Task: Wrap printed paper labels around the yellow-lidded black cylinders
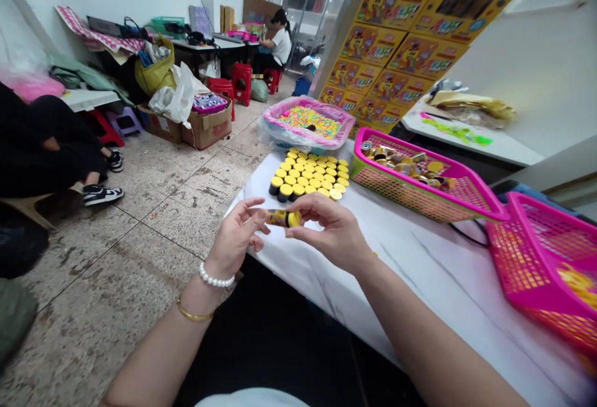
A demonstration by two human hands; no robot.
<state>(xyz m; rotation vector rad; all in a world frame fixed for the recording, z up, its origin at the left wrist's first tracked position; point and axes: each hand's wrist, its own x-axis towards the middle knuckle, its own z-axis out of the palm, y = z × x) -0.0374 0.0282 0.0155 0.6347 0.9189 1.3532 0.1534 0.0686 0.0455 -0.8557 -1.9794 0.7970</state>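
Observation:
Between my two hands a small printed canister point(278, 218) with a yellow cap lies on its side, above the table's front edge. My left hand point(236, 233), with a pearl bracelet and a gold bangle at the wrist, grips its left end. The thumb and fingers of my right hand point(329, 229) pinch the yellow cap at the other end. Just beyond, several yellow-capped canisters point(305, 173) stand upright in close rows on the white table point(410, 282). Behind them a plastic-lined basket point(342, 136) holds small multicoloured pellets, with a dark round object on top.
A pink-rimmed basket point(420, 198) of loose canisters stands to the right, beside a pink basket point(522, 257) with yellow pieces. Yellow printed boxes point(373, 77) are stacked behind. Someone in black sits at left; another person point(281, 43) sits at a far table. Cardboard boxes point(209, 127) stand on the floor.

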